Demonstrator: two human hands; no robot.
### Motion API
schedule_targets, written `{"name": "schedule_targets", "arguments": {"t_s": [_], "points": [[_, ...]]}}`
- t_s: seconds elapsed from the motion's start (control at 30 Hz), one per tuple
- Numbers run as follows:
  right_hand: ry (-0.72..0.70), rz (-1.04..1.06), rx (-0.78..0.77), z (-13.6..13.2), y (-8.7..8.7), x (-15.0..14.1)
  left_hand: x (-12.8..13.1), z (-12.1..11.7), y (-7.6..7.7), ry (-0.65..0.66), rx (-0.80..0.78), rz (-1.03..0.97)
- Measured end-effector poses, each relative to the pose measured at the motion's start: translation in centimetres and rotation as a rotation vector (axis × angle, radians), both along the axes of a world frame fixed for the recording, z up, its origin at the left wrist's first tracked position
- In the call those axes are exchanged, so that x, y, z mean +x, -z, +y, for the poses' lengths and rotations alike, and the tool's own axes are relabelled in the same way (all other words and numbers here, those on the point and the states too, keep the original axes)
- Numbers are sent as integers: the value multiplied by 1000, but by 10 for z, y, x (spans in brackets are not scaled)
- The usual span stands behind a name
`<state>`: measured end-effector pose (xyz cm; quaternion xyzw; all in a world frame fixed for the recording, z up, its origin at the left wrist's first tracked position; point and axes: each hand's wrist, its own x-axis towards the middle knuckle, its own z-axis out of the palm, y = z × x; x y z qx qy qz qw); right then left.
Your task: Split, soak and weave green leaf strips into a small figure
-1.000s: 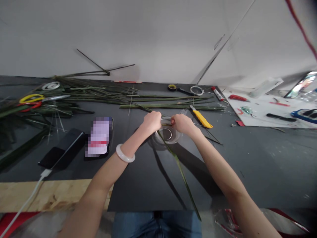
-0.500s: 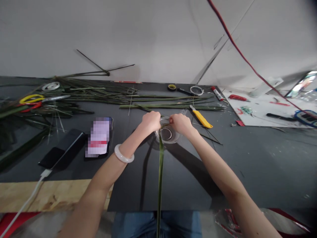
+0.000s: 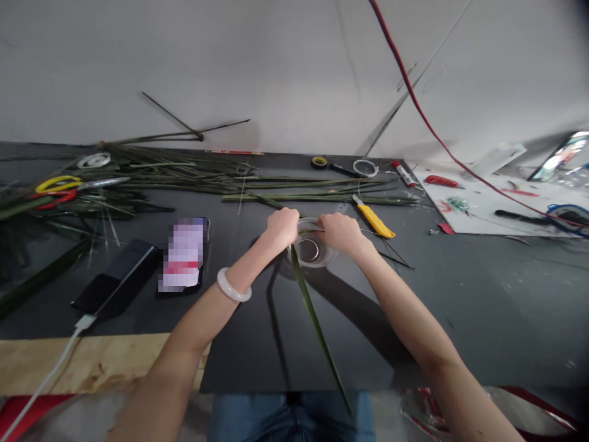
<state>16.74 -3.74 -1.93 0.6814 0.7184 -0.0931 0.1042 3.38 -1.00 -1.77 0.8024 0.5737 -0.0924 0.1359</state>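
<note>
The left hand closed on a clear ring, the right hand pinching a green leaf strip there; the strip's loose end had swung toward the lower right.

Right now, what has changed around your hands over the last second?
The green leaf strip trailing from your hands has swung from straight down toward the lower right. The red cord has shifted across the wall. Nothing was taken up or let go: your left hand and right hand stay at the rim of the clear plastic dish. The yellow utility knife has not moved.
</note>
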Motion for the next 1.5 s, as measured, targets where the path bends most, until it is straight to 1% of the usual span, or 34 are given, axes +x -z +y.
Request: {"name": "schedule_targets", "arguments": {"t_s": [0.13,0.2,0.27,0.37,0.5,0.57,0.73,0.83,0.93,1.1,1.23,1.4,1.5], "points": [[-43,5,-119,-9,-16,9,2,-2,2,-11,75,-3],[-56,19,-114,-9,-19,11,3,-4,2,-11,108,-2],[-43,27,-43,-7,-17,11,5,-6,3,-15,133,3],[-13,12,62,-1,-8,6,9,-8,6,-31,160,13],[0,-14,94,3,2,-2,9,-6,7,-40,145,16],[7,-15,94,2,3,-3,7,-5,3,-28,104,13],[16,-25,76,-1,3,-6,-3,-6,-19,10,-27,8],[16,-29,56,-2,3,-7,-5,-6,-23,15,-85,18],[0,-24,33,-5,1,-5,-3,-4,-17,-9,-91,33],[-12,-15,12,-10,-9,1,0,-1,-3,-50,0,37],[22,-43,-7,-11,-13,1,2,-3,1,-55,63,32],[54,-78,-34,-12,-9,-4,3,-6,4,-59,120,21],[46,-69,-64,-14,-10,-6,3,-6,6,-67,139,10]]}}
